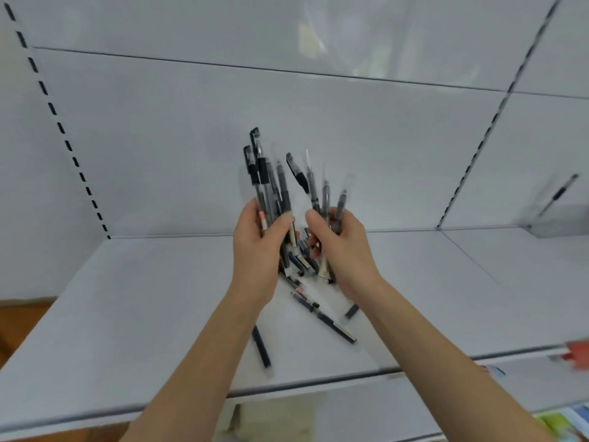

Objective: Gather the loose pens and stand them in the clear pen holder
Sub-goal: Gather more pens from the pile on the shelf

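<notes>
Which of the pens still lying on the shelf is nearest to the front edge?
The dark pen below the left forearm. It lies alone, left of the others, its lower end closest to the front edge of the shelf; the long pen lies farther back.

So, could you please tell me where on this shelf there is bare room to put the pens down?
The shelf is bare left of the left hand, and again between the right hand and the clear pen holder at far right. It is crowded below both hands, where loose pens lie scattered towards the front edge.
</notes>
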`<state>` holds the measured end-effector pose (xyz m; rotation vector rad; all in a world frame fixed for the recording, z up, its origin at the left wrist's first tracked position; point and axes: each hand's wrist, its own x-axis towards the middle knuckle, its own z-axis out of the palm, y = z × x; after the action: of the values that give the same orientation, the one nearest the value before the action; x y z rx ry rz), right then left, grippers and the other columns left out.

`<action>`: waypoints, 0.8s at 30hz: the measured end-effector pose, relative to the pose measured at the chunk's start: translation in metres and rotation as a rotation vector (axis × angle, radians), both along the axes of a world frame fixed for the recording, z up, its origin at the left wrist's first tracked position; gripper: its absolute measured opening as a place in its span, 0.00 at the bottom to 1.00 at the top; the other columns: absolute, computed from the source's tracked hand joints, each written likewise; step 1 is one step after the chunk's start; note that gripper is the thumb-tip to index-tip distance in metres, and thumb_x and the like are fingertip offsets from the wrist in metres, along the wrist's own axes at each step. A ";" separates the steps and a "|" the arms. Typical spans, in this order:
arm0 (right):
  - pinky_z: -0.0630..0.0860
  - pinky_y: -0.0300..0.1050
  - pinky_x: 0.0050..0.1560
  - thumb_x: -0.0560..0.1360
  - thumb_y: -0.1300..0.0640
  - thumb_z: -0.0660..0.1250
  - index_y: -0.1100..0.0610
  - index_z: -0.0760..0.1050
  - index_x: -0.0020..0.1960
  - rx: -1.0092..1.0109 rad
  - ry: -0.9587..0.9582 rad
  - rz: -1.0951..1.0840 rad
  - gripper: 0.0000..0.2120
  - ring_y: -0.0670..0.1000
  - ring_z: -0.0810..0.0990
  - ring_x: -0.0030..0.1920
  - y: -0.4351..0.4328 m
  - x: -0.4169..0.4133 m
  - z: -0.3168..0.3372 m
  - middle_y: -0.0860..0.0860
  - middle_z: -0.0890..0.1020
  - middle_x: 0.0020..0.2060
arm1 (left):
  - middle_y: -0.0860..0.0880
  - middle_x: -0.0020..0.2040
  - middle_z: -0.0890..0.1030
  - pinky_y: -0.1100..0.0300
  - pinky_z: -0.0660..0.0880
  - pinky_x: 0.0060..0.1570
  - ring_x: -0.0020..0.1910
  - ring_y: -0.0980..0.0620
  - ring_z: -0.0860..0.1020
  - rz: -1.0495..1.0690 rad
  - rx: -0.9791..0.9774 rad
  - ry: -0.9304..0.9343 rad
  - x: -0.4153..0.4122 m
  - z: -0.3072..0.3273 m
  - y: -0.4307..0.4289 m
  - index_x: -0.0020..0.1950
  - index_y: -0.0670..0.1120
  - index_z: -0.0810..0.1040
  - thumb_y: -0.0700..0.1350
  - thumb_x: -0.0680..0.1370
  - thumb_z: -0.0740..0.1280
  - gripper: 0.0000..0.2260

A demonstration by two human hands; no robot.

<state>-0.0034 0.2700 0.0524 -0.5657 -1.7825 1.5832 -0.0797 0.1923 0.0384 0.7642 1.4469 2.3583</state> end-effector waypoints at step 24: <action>0.78 0.38 0.52 0.79 0.46 0.54 0.55 0.78 0.56 -0.080 0.146 -0.208 0.18 0.43 0.82 0.48 0.102 0.193 0.004 0.50 0.84 0.47 | 0.50 0.52 0.83 0.63 0.76 0.48 0.52 0.56 0.81 -0.373 -0.068 -0.056 0.225 0.003 0.137 0.59 0.45 0.75 0.42 0.79 0.61 0.10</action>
<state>0.1895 0.3722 0.0561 -0.6351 -1.5075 1.5166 0.1451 0.3297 0.0417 0.8581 1.2315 2.0229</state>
